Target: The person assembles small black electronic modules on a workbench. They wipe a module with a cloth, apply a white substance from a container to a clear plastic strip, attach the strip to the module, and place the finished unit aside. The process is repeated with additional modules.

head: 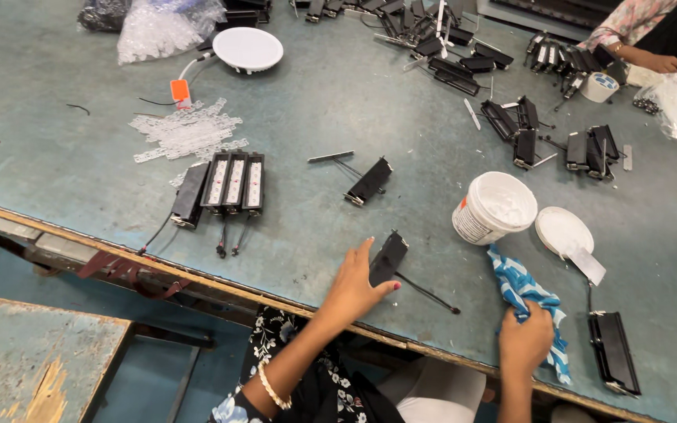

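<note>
Head view, looking down over a grey-green worktop (338, 102) with a worn wooden front edge. Left hand (358, 283) lies palm down near that edge, fingers (363, 252) spread apart and laid flat over the near end of a small black rectangular module (390, 254); touching it, not closed round it. A thin black lead (429, 293) runs from the module toward the right. Right hand (525, 341) is closed in a fist, fingers together, clamped on the lower end of a blue-and-white patterned cloth (520, 286) that trails up the worktop toward a white tub (495, 206). The tub lies tilted on its side, mouth facing up and right, white inside. Just right of it a round white lid (562, 230) lies flat with a small grey spatula-like piece (587, 266) at its edge. Another black module (613, 351) lies right of the right hand, near the front edge. Farther left: a row of four modules (225, 184), three showing pale faces. Far right corner: another person's hand (660, 63), apart from these.
</note>
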